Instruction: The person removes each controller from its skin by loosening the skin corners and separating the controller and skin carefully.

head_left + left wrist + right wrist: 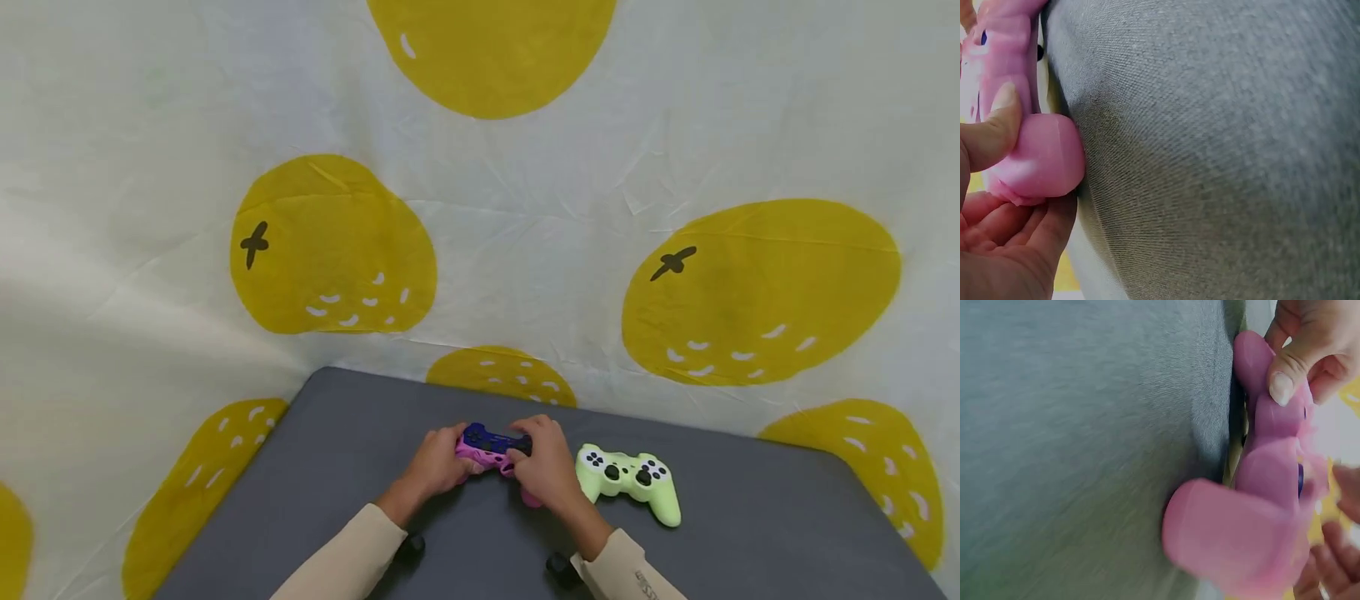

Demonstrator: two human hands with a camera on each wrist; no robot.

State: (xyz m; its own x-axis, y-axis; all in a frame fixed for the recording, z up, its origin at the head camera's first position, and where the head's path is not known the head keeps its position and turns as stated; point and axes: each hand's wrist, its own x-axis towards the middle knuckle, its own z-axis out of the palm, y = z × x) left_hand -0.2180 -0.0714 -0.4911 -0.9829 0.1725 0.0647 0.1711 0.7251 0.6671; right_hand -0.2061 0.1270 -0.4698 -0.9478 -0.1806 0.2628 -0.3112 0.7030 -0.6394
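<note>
In the head view, a dark blue game controller (487, 439) sits in a pink soft cover (483, 457) low over the grey table. My left hand (437, 460) grips its left end; in the left wrist view the thumb (999, 128) presses on the pink cover. My right hand (546, 462) is at the controller's right end, thumb and fingers spread apart around it. The right wrist view shows these fingers (1330, 562) blurred beside the cover, with a gap between them and the thumb. The cover's right grip (1229, 534) stands below that hand.
A light green game controller (630, 468) lies on the grey table (750, 517) just right of my right hand. Behind the table hangs a white cloth (525, 250) with yellow fruit shapes. Dark objects show near both wrists.
</note>
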